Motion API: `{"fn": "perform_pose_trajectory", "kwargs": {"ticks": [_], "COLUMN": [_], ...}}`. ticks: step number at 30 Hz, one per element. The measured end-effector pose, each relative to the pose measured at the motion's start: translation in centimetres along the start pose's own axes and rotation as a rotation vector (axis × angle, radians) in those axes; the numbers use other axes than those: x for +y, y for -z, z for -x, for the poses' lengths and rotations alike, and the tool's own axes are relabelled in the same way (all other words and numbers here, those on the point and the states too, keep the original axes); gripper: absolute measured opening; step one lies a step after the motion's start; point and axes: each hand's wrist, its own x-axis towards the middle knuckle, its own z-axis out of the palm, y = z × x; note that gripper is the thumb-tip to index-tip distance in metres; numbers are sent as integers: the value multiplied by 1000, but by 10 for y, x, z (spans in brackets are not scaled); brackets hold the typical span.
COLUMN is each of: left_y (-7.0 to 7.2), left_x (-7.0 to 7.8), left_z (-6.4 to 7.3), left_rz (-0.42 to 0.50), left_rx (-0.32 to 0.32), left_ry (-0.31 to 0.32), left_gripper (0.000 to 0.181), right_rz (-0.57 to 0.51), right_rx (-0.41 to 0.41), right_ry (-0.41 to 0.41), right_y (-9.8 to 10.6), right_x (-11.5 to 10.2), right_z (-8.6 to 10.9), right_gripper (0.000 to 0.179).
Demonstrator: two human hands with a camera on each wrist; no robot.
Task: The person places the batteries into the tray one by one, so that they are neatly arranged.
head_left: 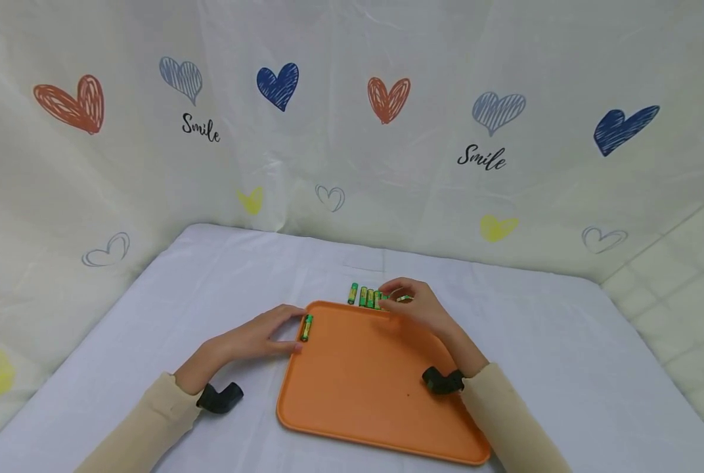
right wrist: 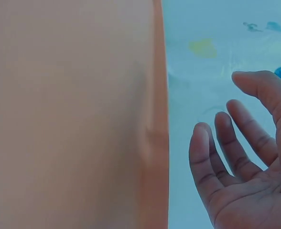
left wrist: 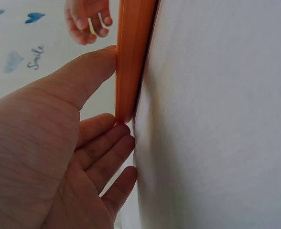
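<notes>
An orange tray (head_left: 364,381) lies on the white-covered table, with one green-and-yellow battery (head_left: 307,328) inside it along the left rim. My left hand (head_left: 263,334) rests at that left rim, thumb and fingers spread and touching the edge. In the left wrist view, the thumb and fingertips meet the tray's side (left wrist: 131,62). Over the far rim is my right hand (head_left: 417,305), its fingers loosely bent, with nothing in them in the right wrist view. Just beyond the rim, several batteries (head_left: 366,297) lie in a row, partly hidden by the right hand.
White cloth (head_left: 541,341) covers the table around the tray. Behind it hangs a pale curtain (head_left: 340,151) printed with hearts and the word Smile. A black wrist mount (head_left: 219,398) sits on the left sleeve, another (head_left: 442,381) on the right.
</notes>
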Motion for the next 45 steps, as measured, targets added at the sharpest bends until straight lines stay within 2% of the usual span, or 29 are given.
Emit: {"fn": "perform_pose_trajectory", "kwargs": {"ticks": [11,18,24,33,36,45], "left_y": [0,-1,-1,0,0,1], "left_x": [0,-2,-2,3,5,3], "left_z": [2,1,1,2,2,1], "left_rz": [1,-3,-2,8,12,1], "left_rx": [-3,-5,-4,-9,-8,1], "left_ry": [-1,2,1,8,12,9], "left_gripper": [73,73,73,71,71,72], "right_rz": [65,113,68,80,80,84], "right_rx": [34,35,-7,-53,-53,-64], "right_ry": [2,-74,-152,-152,-170,-150], "right_y": [25,35,39,42,43,45], "right_x": [25,36,41,52,52,50], "right_z": [6,7,6,3,2,-1], "right_gripper": [33,37,43,48,48,57]}}
